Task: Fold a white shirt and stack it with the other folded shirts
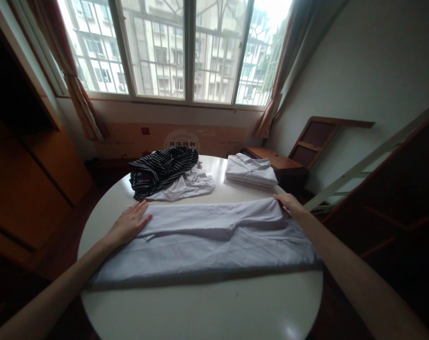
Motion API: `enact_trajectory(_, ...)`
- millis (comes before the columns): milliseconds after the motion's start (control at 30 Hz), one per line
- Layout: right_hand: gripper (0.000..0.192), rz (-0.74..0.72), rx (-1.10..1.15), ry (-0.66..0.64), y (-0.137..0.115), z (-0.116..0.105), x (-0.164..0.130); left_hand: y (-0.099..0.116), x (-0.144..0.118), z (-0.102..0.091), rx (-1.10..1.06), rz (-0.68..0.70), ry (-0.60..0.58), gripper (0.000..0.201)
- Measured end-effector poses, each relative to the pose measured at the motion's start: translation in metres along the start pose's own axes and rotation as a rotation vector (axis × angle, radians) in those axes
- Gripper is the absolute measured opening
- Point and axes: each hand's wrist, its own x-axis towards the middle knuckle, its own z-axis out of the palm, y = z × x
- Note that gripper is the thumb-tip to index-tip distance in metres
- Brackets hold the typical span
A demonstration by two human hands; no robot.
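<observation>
Daylight comes through one window (157, 56) of four panes, flanked by two gathered curtains (81, 104), onto one smooth white bench (200, 307) with a rounded edge. Wooden furniture (318, 137) stands beyond it on the right, by a pale wall (370, 66). On the bench I count one long pale garment (207, 250) spread across the middle, one folded white pile (251, 171) at the far right, and one black-and-white striped cloth (164, 167) heaped over one crumpled white cloth (189, 184) at the far left — how many pieces the pile has, I cannot tell. My left grip (131, 222) lies flat on the garment's left end, fingers extended, grasping nothing; my right grip (288, 202) pinches its far right corner.
</observation>
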Motion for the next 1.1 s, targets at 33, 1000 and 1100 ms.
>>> enact_trajectory(33, 0.027, 0.021, -0.002, 0.000, 0.000, 0.000, 0.001, 0.001, 0.000, -0.001, 0.001, -0.002, -0.007, 0.061)
enact_trajectory(1000, 0.058, -0.355, -0.567, -0.236, -0.012, 0.031, -0.053, 0.003, -0.001, -0.003, 0.002, -0.023, -0.047, 0.062)
enact_trajectory(1100, 0.057, -0.315, -0.604, -0.216, -0.011, 0.029, -0.055, 0.002, -0.002, -0.002, 0.012, -0.119, -0.028, 0.063)
